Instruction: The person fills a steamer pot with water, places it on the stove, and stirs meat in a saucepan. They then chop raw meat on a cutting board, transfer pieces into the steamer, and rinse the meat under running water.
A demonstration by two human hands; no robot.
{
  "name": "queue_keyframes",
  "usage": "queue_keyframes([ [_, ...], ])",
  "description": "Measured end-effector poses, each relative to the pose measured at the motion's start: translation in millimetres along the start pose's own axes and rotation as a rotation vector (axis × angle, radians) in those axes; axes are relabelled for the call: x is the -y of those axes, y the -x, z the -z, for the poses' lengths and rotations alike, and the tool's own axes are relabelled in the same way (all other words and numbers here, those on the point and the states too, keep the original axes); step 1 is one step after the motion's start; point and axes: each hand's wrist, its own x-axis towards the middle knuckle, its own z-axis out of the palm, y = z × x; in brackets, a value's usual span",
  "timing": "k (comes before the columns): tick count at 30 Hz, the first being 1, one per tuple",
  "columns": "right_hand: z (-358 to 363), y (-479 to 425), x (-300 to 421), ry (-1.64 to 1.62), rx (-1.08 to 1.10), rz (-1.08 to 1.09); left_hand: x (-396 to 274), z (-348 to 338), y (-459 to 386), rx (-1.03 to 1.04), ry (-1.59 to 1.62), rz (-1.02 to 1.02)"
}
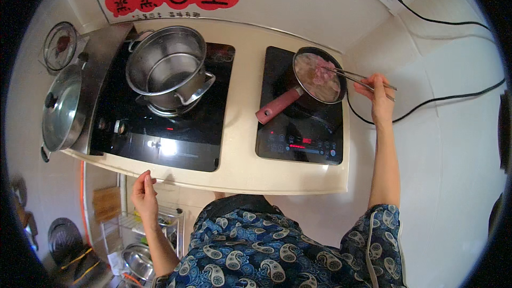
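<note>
My right hand [377,92] grips a pair of metal chopsticks [352,76]. Their tips reach into pinkish meat [325,71] lying in cloudy, frothy liquid in a small dark pan [343,90]. The pan has a red handle [279,106] that points towards me and to the left. It stands on a portable induction cooktop [300,132] with lit red indicators. My left hand [145,196] hangs just in front of the counter's edge, its fingers curled together and nothing visible in them.
A large steel pot [168,64] stands on a black glass cooktop [160,140] at left. Farther left are a glass-lidded pan [62,108] and another glass lid [60,46]. A black cable [432,98] runs along the right. Below left, a wire rack [120,224] holds a metal bowl [140,260].
</note>
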Motion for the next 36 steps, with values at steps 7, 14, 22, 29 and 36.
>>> queue_keyframes([
  [7, -17, -2, 25, -0.129, -0.040, 0.045, -12, 0, 0, -0.011, -0.012, 0.009],
  [14, -91, -14, 79, -0.343, 0.181, 0.148, -10, 22, 6, -0.024, 0.020, 0.070],
  [22, -232, -12, 95, -0.459, 0.443, 0.040, -5, 41, 12, -0.070, 0.050, 0.114],
  [29, -277, -10, 72, -0.409, 0.552, -0.070, 2, 56, 10, -0.111, 0.072, 0.135],
  [36, -298, -14, 57, -0.266, 0.551, -0.163, -10, 50, -17, -0.051, 0.075, 0.027],
])
